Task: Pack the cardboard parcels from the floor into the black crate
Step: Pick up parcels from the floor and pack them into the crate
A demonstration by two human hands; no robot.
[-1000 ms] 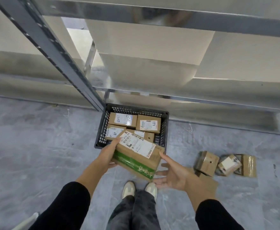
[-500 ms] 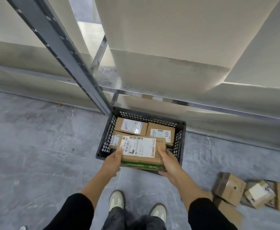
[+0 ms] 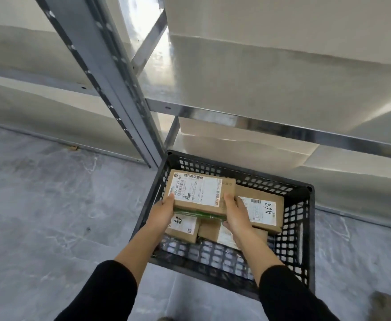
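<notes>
Since half a second ago, labelled parcel (image 3: 198,193) is sitting further inside black crate (image 3: 302,230), over packed parcels; left hand (image 3: 161,213) and right hand (image 3: 236,215) are clasping its ends; apparently light, rigid; end-grip suiting it.

the floor (image 3: 39,216) is showing a grey, marble-like surface with pale veins and a dull sheen. a metal shelving unit is standing at the back; its grey upright post (image 3: 102,72) is running diagonally down to the floor, with small holes along its length. a horizontal shelf rail (image 3: 259,122) is reflecting light along its edge. a thinner brace (image 3: 148,42) is crossing behind the post. pale beige panels (image 3: 282,66) are filling the shelves. soft daylight is falling from the upper left.
</notes>
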